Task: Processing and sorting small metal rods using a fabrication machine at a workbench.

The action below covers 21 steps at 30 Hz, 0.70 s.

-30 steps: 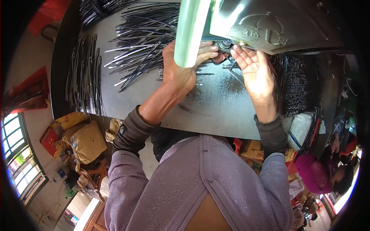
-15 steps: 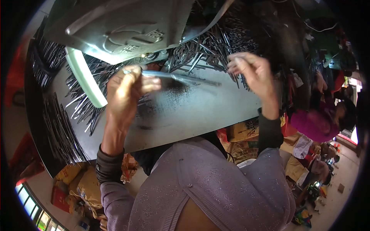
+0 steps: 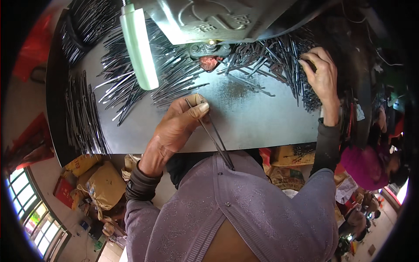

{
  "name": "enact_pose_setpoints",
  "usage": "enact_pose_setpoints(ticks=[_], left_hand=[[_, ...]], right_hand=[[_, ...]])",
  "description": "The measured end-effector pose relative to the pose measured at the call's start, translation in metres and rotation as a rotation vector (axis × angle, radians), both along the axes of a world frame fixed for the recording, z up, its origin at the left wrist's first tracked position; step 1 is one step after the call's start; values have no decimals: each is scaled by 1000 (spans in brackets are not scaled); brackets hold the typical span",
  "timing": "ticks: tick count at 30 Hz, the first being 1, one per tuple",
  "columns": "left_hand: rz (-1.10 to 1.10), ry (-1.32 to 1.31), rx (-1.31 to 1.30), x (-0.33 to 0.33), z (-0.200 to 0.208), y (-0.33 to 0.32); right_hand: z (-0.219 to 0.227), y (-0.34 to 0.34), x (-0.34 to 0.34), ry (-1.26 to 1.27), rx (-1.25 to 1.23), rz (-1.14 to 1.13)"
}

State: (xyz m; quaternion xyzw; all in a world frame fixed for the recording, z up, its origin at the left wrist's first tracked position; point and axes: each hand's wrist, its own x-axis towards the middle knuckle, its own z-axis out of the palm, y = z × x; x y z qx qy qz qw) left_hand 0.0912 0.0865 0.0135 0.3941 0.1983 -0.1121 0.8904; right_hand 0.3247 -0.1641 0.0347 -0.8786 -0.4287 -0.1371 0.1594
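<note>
My left hand (image 3: 172,126) pinches a pair of thin dark metal strips (image 3: 214,139) between thumb and fingers. They form a narrow V whose lower ends come together in front of my cardigan, over the table's near edge. At the right, my right hand (image 3: 322,75) is at the heap of dark metal pieces (image 3: 290,61), its thumb and fingers curled toward each other. Whatever those fingertips hold, if anything, is too small to make out. Several loose pieces (image 3: 251,83) lie on the metal table (image 3: 266,124) between my hands.
A metal machine head (image 3: 218,19) overhangs the back of the table, with a reddish lump (image 3: 208,63) beneath it. Beside it hangs a lit white lamp (image 3: 140,52). Bundles of long strips (image 3: 83,113) cover the left side. Sacks (image 3: 102,187) stand below; another person (image 3: 364,166) is at far right.
My left hand has come down toward the near edge, and the strips now slant toward me. My right hand has moved to the heap. The whole view has shifted.
</note>
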Motion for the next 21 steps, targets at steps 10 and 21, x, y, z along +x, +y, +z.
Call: enact_pose_setpoints(ticks=[10,21], left_hand=[[264,-72,-302,17,-3,10],[286,21,-179,45,-9,-3]], right_hand=[[8,-8,6,36,-84,16],[-7,97,-51,-97,186,473]])
